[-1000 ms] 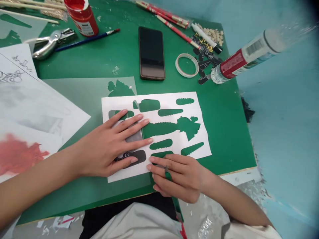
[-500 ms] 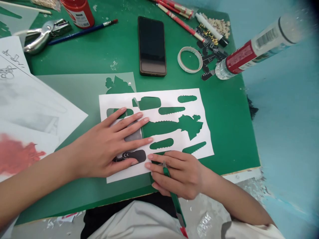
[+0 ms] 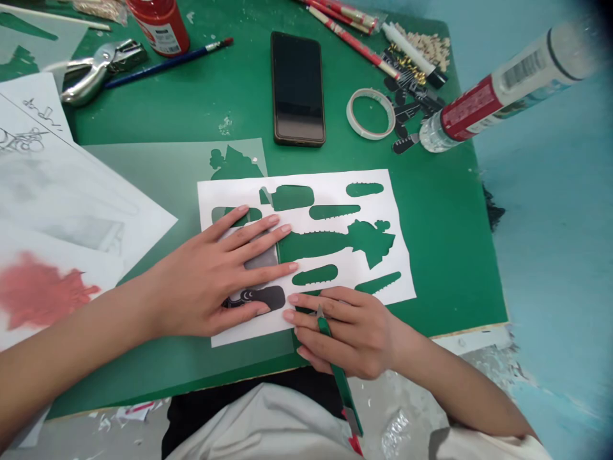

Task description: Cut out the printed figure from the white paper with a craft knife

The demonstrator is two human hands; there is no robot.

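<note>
A white sheet of paper (image 3: 239, 335) lies on the green table, with several shapes cut out so the green shows through. Flat across its left part rests my left hand (image 3: 211, 281), fingers spread. By its thumb is a dark printed shape (image 3: 271, 297), partly hidden. My right hand (image 3: 354, 332) has a green craft knife (image 3: 342, 390) tucked among its fingers, blade tip pointing up and handle slanting down past the table edge. Its fingertips touch the lower part of the paper, beside another cut-out they partly cover.
A translucent sheet (image 3: 158, 358) with cut-outs lies partly under the paper. Beyond are a phone (image 3: 297, 89), a tape roll (image 3: 371, 114), black cut pieces (image 3: 407, 112) and a clear bottle (image 3: 469, 108). At left are drawings (image 3: 115, 217), a hole punch (image 3: 98, 73), paintbrush (image 3: 167, 65) and red jar (image 3: 158, 25).
The whole view has shifted slightly, so everything sits a little further right. Both hands, the knife and the paper keep the same arrangement.
</note>
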